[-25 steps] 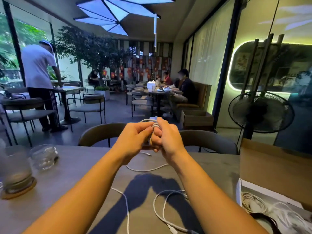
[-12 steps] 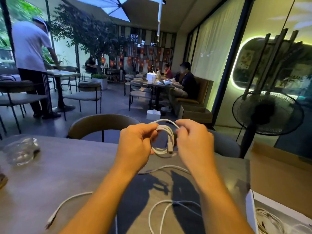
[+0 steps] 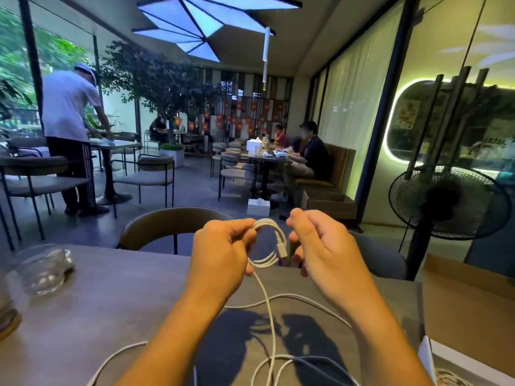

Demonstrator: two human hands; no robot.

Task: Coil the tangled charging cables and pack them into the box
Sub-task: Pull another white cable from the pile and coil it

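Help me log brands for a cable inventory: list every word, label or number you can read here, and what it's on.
No text can be read.
Poster at right: too blurred to read.
Far white box: too small to tell.
Plug and cardboard box: no print shows.

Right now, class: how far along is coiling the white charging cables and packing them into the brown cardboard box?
Done: some white cable lies in the open brown cardboard box. In hand: the left hand pinches a small white coil, its tail trailing to the grey table; the right hand is close beside it. Left: finish that coil, then the loose white cable loops on the table.
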